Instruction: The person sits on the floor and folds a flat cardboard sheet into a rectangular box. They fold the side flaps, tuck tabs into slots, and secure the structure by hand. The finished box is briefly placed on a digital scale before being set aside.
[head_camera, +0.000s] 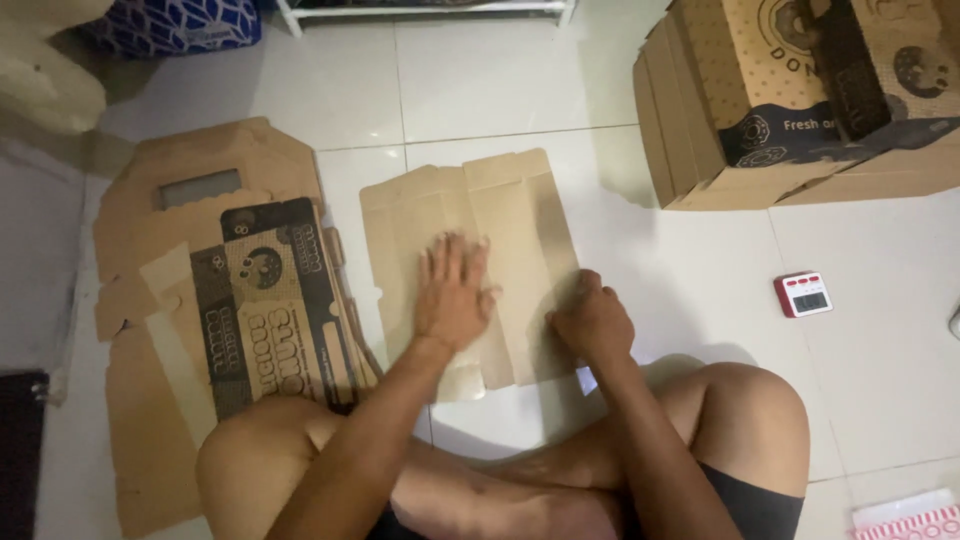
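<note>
A stack of folded boxes (800, 100) stands at the upper right of the tiled floor (500, 90), and a pile of flat printed blanks (230, 300) lies at the left beside the person's knee. Between them, straight ahead of the crossed legs, a plain cardboard blank (520, 220) lies flat on the tiles, printed side down. The left hand (453, 292) presses on its middle with palm flat and fingers spread, the right hand (592, 322) is curled into a fist on its right edge, and a small red timer (803, 294) sits well apart at the right.
</note>
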